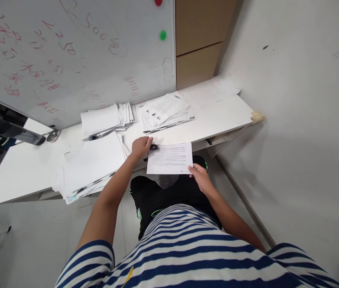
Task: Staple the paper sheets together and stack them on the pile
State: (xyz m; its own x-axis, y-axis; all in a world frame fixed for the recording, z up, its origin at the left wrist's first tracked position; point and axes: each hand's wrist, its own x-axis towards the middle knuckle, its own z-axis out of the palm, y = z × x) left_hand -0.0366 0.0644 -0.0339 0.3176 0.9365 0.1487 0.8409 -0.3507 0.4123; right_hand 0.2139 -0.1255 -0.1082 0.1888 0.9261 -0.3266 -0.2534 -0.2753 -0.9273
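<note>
My left hand (141, 147) is closed around a black stapler (154, 147), most of which the fingers hide. The stapler's dark nose lies over the upper left corner of a printed sheet of paper (169, 159); whether more sheets lie beneath it I cannot tell. My right hand (199, 176) pinches the lower right corner of that paper, thumb on top. The paper sits at the desk's front edge and reaches out above my lap.
On the white desk (217, 120) stand a large paper stack (97, 160), a smaller stack (106, 120) and a fanned pile of printed sheets (166, 112). A whiteboard (82, 52) rises behind. The wall (292, 120) closes off the right side.
</note>
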